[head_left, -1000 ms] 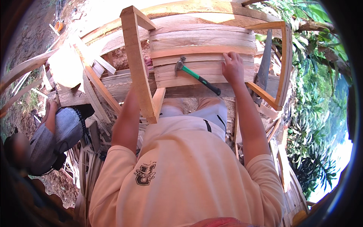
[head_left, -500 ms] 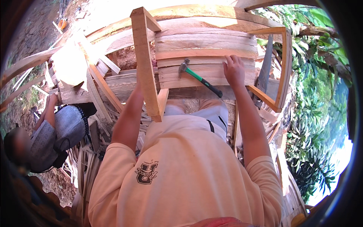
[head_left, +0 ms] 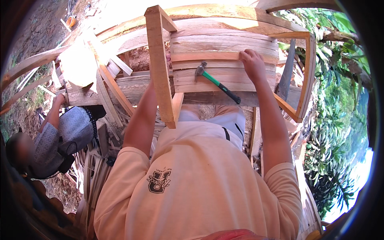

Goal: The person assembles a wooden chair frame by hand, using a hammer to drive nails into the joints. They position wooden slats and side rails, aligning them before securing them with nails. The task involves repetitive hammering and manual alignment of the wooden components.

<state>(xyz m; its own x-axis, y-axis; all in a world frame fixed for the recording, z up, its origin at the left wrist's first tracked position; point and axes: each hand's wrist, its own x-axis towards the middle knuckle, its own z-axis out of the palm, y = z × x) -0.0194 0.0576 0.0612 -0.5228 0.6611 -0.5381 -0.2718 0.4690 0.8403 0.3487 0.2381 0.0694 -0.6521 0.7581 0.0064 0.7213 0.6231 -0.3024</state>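
Observation:
A small wooden frame lies across my lap, with pale wooden slats (head_left: 224,40) set side by side between its two end frames. My right hand (head_left: 253,65) has its fingers bent over a more orange wooden slat (head_left: 204,56), near its right part. Behind the left upright post (head_left: 157,64) my left hand (head_left: 168,58) is mostly hidden, only a sliver showing at the slats' left ends. A claw hammer (head_left: 218,83) with a green and black handle rests diagonally on the nearer slats. Inside the right end frame (head_left: 307,76) leans a handsaw blade (head_left: 286,70).
A person (head_left: 68,132) in grey patterned clothing sits at the left, one hand on a wooden beam (head_left: 80,100). Slanted timbers (head_left: 108,78) stand between us. Loose wood strips (head_left: 94,172) are heaped below. Green plants (head_left: 332,120) border the right side.
My right hand has shifted slightly away from me along the slats, onto the orange slat. The whole scene sits a little farther right in view. The hammer stays on the slats.

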